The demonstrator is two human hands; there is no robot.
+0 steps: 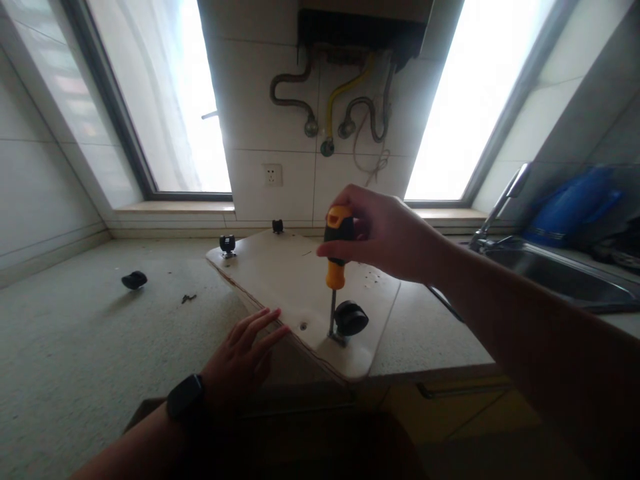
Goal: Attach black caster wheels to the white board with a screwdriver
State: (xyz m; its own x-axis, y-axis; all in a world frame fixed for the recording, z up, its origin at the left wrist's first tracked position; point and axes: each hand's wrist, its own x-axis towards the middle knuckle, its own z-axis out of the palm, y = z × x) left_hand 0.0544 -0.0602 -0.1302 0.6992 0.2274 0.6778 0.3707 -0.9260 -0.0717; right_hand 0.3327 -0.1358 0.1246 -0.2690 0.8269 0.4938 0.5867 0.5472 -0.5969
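An orange-and-black screwdriver [335,273] stands upright in the right hand's [375,230] firm grip, tip below, beside a black caster [351,318] near the white board's [285,280] front corner. The left hand [245,347], fingers spread, touches its left edge.

No legible text or labels

Classified as a kitchen, apparently in a home. Identified by a metal sink [555,270] with a tall tap [503,202], set into a long speckled bench [165,333]. Backed by a tiled wall [250,120] carrying a power socket [273,175] and, above, a wall-mounted unit [365,30] with a yellow pipe [345,85] and curved hoses [273,90] beneath. Fitted below with a cabinet front [470,417] bearing a bar handle [465,392]. Lit by two windows [150,100].
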